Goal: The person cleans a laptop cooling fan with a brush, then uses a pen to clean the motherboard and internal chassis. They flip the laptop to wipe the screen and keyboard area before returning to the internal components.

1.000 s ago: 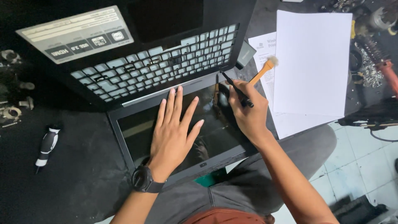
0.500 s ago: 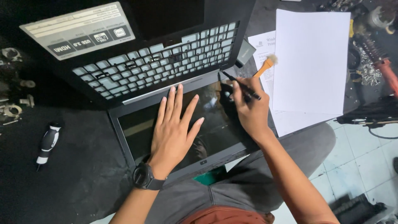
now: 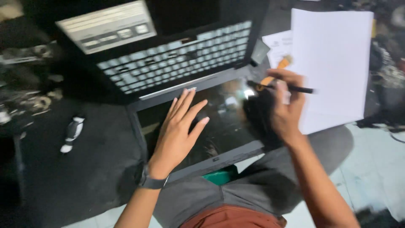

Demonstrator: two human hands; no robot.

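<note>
Currently: laptop [image 3: 168, 63] folded open flat on dark mat [image 3: 97, 169], keyboard half far, dark screen [image 3: 219, 126] half near, lying face up.

Left hand [image 3: 179, 133]: flat on screen, fingers spread apart, palm down, holding nothing; wristwatch [image 3: 151, 182] at wrist. Pins panel in place.

Right hand [image 3: 287, 107]: closed around thin black tool [image 3: 291, 88], near right end of hinge line. Tip hidden by blur; cannot tell whether touching laptop. Orange-handled tool [image 3: 274, 72] just beyond fingers, over paper edge; cannot tell whether held or lying loose.

Technique notes (judgement):
- Keep left palm pressure even and light; glass panel likely fragile, spread fingers suit it.
- Work tool tip shallow along seam, not prying hard; risk of cracking bezel or scratching panel.
- Keep white paper [image 3: 333, 63] away from tool arm, to right of laptop and touching-close.

Counts:
- Laptop: 1
- Hands: 2, same person
- Watch: 1
- Black tool: 1
- Orange-handled tool: 1
- White sheets: 2 visible, large one over smaller printed one [image 3: 278, 44]
- Small black-and-white object [image 3: 72, 134] on mat, left: 1, kind unclear
- Clutter at far left and far right: blurred, not countable
</note>
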